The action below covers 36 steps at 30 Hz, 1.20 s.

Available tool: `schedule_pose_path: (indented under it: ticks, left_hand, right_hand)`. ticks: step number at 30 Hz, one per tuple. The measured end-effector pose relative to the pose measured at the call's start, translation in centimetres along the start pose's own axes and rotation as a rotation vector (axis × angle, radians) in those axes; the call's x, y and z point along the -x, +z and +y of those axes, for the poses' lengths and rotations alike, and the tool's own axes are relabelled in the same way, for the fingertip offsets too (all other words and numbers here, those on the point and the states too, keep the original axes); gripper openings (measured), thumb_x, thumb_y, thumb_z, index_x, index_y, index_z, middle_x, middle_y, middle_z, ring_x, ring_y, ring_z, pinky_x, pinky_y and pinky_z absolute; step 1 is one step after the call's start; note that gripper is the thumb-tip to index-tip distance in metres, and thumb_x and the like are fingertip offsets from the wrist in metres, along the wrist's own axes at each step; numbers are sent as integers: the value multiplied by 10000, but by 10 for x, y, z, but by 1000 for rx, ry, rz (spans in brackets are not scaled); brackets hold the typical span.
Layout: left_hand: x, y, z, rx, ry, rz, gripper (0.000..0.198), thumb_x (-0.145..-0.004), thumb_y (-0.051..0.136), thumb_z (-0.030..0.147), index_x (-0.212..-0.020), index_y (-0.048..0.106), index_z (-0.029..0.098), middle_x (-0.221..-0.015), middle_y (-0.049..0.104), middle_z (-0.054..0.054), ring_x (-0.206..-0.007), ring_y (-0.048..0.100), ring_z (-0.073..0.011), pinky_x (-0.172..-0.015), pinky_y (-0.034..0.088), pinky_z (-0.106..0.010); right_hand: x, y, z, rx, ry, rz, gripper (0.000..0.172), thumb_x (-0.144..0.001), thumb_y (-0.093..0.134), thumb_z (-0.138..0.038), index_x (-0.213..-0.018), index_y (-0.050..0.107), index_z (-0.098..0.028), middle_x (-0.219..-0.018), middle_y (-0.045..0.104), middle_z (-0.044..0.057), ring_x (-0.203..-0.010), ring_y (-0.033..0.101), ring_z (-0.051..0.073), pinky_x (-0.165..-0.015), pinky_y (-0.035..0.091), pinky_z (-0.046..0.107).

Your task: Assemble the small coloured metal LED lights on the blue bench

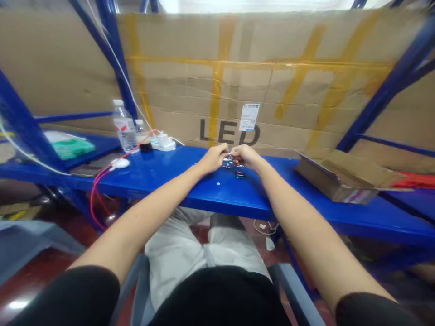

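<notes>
My left hand (215, 158) and my right hand (245, 156) meet over the blue table (176, 174), fingertips almost touching. Both are closed in a pinch. Between them is something small and shiny, too small and blurred to name. Just below the fingers lie several small glossy pieces, among them a dark piece with a greenish sheen (240, 174) near my right hand. A tiny white spot (218, 184) shows on the tabletop, nearer the front edge.
An open cardboard box (343, 174) stands at the right. To the left are a water bottle (124, 127), a small bottle of dark liquid (144, 140), a white power strip (163, 142) and a red cable (92, 199). A large carton (183, 99) rises behind the table.
</notes>
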State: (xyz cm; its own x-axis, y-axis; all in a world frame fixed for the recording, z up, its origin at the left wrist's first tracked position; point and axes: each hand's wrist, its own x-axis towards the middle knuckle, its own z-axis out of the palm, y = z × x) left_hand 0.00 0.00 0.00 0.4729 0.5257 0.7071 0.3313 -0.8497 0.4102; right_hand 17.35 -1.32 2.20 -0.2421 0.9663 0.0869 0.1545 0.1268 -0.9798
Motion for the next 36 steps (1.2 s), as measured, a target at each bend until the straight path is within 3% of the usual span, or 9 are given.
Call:
schedule_pose_path:
  ticks: [4, 8, 13, 17, 20, 26, 32, 36]
  left_hand:
    - [-3, 0, -7, 55, -97, 33, 58, -877, 533, 139, -866, 570, 182, -849, 659, -17, -827, 601, -164, -806, 468, -298]
    - [-4, -2, -17, 90, -176, 0, 169, -809, 586, 78, -941, 642, 165, -1006, 703, -62, -938, 641, -190, -889, 494, -332]
    - [-6, -8, -28, 112, -271, 58, 71, -826, 645, 150, -883, 686, 156, -840, 714, -45, -805, 650, -178, -823, 507, -332]
    - [-8, -9, -33, 178, -340, 125, 53, -787, 708, 180, -826, 689, 149, -742, 688, -23, -738, 633, -170, -763, 500, -321]
    - [-9, -8, -37, 239, -380, 160, 112, -738, 770, 194, -800, 688, 148, -727, 682, -21, -727, 631, -170, -755, 496, -325]
    - [-6, -3, -40, 344, -455, 167, 211, -700, 817, 199, -724, 612, 162, -687, 681, -25, -681, 644, -167, -725, 508, -331]
    - [-6, -1, -35, 437, -436, 179, 103, -812, 641, 111, -877, 625, 190, -609, 608, 27, -595, 584, -145, -664, 472, -295]
    - [-8, 0, -31, 450, -410, 265, 49, -804, 680, 169, -850, 664, 174, -729, 655, -13, -746, 606, -163, -776, 496, -314]
  right_hand:
    - [2, -4, -4, 110, -59, 0, 221, -733, 657, -161, -553, 529, -173, -435, 440, -34, -405, 440, 98, -446, 395, 234]
    - [-2, -9, -5, 406, -97, 129, 243, -829, 657, -199, -602, 578, -163, -516, 572, 17, -476, 523, 123, -515, 448, 251]
    - [-6, -30, 1, 845, -82, 275, 121, -870, 628, -173, -796, 712, -128, -872, 754, 115, -787, 670, 194, -811, 516, 314]
    - [-6, -41, 12, 1045, 132, 117, 136, -790, 770, -230, -888, 757, -136, -968, 770, 121, -880, 687, 236, -832, 516, 327]
    - [-7, -40, 18, 1104, 156, 87, 129, -787, 776, -237, -885, 756, -155, -968, 770, 105, -866, 685, 232, -794, 516, 318]
    - [-6, -34, 19, 1087, 90, 85, 114, -743, 780, -147, -802, 683, -161, -820, 742, 68, -766, 669, 195, -698, 499, 274]
    - [0, -22, 8, 585, -61, 58, 144, -846, 648, -86, -805, 546, -179, -670, 692, 34, -597, 652, 150, -498, 440, 225]
    - [-3, -7, 4, 384, -247, 88, 195, -809, 728, -161, -827, 536, -195, -608, 660, -5, -513, 590, 128, -450, 413, 220]
